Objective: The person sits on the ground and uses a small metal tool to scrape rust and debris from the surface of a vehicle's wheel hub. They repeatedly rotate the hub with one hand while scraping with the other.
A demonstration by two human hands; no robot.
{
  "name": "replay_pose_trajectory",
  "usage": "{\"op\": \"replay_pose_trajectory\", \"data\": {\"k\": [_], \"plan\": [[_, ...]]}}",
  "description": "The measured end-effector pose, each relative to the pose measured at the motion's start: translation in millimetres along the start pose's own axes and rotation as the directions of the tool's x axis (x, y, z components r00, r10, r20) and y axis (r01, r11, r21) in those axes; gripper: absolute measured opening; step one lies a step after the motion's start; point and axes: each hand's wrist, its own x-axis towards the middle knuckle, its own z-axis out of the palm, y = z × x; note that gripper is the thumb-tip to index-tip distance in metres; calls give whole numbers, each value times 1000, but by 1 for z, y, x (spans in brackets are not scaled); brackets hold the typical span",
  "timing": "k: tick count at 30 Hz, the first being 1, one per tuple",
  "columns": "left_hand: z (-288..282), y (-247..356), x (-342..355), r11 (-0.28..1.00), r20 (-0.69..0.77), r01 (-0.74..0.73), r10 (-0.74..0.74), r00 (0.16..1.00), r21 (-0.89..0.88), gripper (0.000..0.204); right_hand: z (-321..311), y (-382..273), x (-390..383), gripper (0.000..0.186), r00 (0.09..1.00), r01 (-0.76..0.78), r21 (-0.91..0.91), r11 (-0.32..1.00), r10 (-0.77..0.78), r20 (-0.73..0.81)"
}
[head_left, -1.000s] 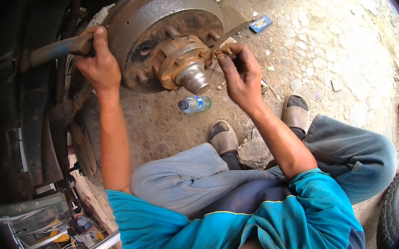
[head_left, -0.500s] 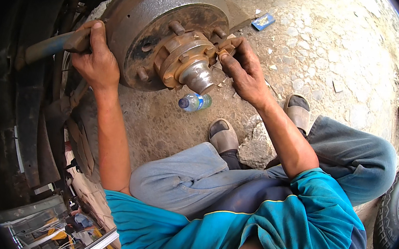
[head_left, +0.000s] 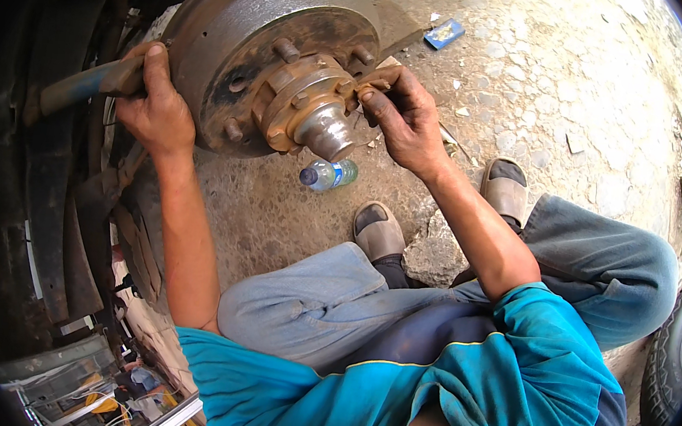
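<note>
A rusty brake drum (head_left: 247,36) with a brown wheel hub (head_left: 302,107) and several studs fills the upper middle. My left hand (head_left: 154,105) grips the drum's left rim, beside a blue-grey bar (head_left: 82,88) running off to the left. My right hand (head_left: 404,116) is closed on the hub's right edge, fingers pinching at a stud. The grey hub cap (head_left: 328,134) points toward me.
A plastic water bottle (head_left: 326,175) lies on the stony ground under the hub. My shoes (head_left: 379,231) rest close by. A blue scrap (head_left: 444,32) lies farther off. A tyre (head_left: 676,360) stands at the right edge, a toolbox (head_left: 62,379) at lower left.
My right hand has slid from the hub's upper right flange slightly down to its right edge. The left hand keeps its grip on the drum rim.
</note>
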Motion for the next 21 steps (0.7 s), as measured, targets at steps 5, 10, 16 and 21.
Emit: {"op": "replay_pose_trajectory", "data": {"k": [5, 10, 16, 21], "plan": [[-2, 10, 2, 997, 17, 41, -42, 999, 69, 24, 6, -2, 5, 11, 992, 126, -14, 992, -126, -30], [0, 3, 5, 995, -33, 12, -8, 999, 102, 25, 8, 9, 3, 8, 975, 194, -39, 980, -197, -104], [0, 4, 3, 995, -32, 37, -34, 999, 97, 25, -1, 16, 1, 11, 978, 169, -256, 952, -195, -79], [-3, -2, 6, 996, -33, 86, -85, 996, 40, 29, 2, 14, 5, 12, 967, 201, -231, 952, -230, -106]]}}
